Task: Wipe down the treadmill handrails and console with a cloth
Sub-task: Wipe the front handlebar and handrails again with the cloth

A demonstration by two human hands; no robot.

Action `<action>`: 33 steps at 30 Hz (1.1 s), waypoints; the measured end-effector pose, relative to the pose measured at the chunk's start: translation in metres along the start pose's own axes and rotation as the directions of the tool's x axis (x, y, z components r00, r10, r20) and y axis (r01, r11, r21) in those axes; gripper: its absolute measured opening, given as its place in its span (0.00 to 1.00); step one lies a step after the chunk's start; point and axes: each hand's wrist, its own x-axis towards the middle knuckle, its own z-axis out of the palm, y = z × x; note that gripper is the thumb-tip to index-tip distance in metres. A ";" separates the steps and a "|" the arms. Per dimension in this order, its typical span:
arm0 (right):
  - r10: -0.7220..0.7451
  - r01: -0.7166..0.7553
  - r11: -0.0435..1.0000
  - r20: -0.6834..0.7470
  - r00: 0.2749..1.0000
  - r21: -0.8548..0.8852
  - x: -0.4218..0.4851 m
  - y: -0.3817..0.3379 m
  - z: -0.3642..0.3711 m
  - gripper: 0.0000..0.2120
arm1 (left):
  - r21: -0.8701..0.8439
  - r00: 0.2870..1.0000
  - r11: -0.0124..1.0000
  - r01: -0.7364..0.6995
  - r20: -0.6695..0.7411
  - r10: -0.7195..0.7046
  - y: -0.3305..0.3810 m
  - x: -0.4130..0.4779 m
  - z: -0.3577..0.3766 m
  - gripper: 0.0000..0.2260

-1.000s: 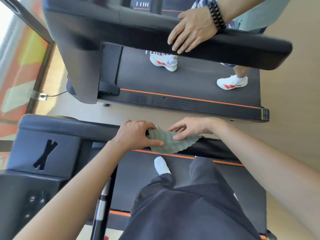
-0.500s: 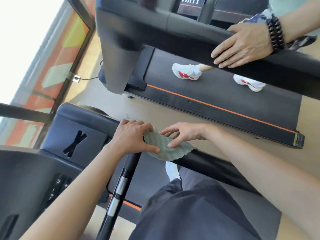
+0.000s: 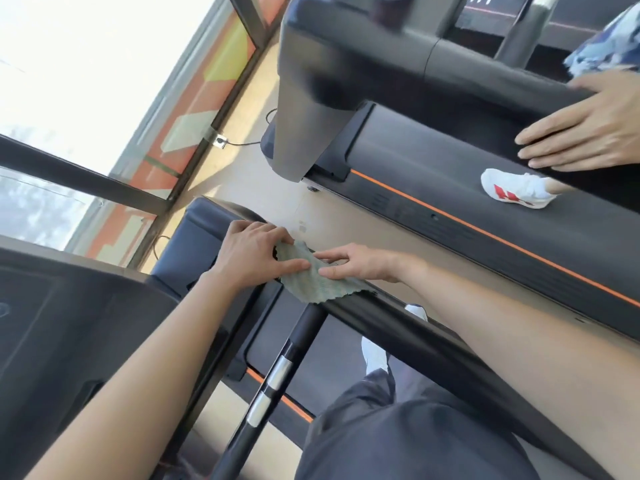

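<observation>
The handrail (image 3: pixel 433 337) runs from the console (image 3: pixel 69 323) toward the person, with the green cloth (image 3: pixel 313 284) draped across its console end. The left grip (image 3: pixel 252 259) clasps the cloth's console-side edge; the right grip (image 3: pixel 360 266) presses flat-fingered on the side facing the rail's long bare stretch

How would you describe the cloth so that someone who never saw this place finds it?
Start at the nearer treadmill, below the camera. On its dark handrail the left hand and the right hand meet over the cloth. It alone is pale green with a wavy edge, unlike the dark rail.
</observation>
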 end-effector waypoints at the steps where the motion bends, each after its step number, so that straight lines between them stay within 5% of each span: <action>1: -0.004 0.004 1.000 0.017 1.000 -0.012 0.009 -0.003 -0.001 0.25 | 0.000 1.000 1.000 0.014 -0.003 -0.014 -0.005 0.000 -0.001 0.33; 11: 0.074 -0.073 0.997 0.047 0.996 -0.031 0.053 -0.035 -0.004 0.40 | -0.060 0.995 0.994 0.088 -0.047 -0.091 -0.041 0.002 0.003 0.34; 19: 0.088 -0.087 0.992 0.001 0.996 -0.089 -0.024 -0.005 -0.001 0.23 | -0.135 0.987 0.987 -0.083 -0.151 0.063 0.015 -0.018 0.027 0.31; 27: 0.082 -0.137 0.970 -0.263 0.961 -0.200 -0.109 0.025 0.036 0.33 | -0.130 0.901 0.924 -0.361 -0.303 0.309 0.080 -0.037 0.054 0.30; 33: 0.088 -0.279 0.908 -0.510 0.856 -0.312 -0.175 0.036 0.071 0.34 | -0.115 0.836 0.882 -0.456 -0.394 0.381 0.124 -0.048 0.071 0.29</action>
